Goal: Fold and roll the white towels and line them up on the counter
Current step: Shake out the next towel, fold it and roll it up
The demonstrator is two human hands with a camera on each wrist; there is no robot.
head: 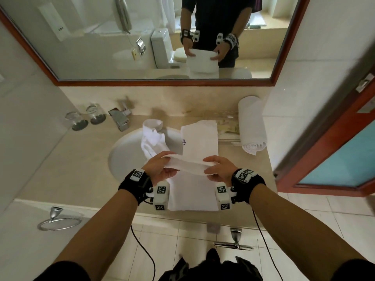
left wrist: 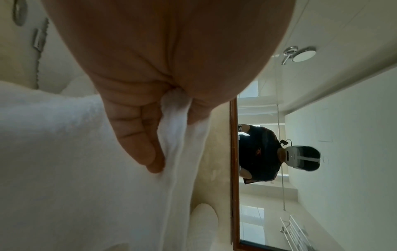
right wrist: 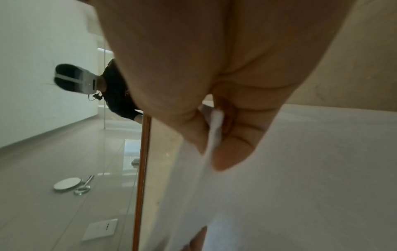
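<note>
One long white terry towel (head: 199, 142) lay flat on the beige stone counter (head: 81, 159), running from beside the basin to the front edge and hanging over it; a small dark mark sat on its left edge. Its near end was lifted and folded back, held taut between both hands. Left hand (head: 157, 169) pinched the fold's left end, thumb against curled fingers (left wrist: 137, 141). Right hand (head: 220, 169) pinched the right end the same way, cloth edge squeezed between thumb and fingers (right wrist: 234, 149). A second crumpled white towel (head: 152, 138) sat in the white oval sink (head: 123, 155), just left of the flat one. A finished rolled white towel (head: 251, 124) lay at the counter's right end, near the wall. Two clear glass tumblers (head: 86, 117) stood upside down at back left, beside the chrome tap (head: 119, 117). Wood-framed mirror (head: 162, 83) above.
</note>
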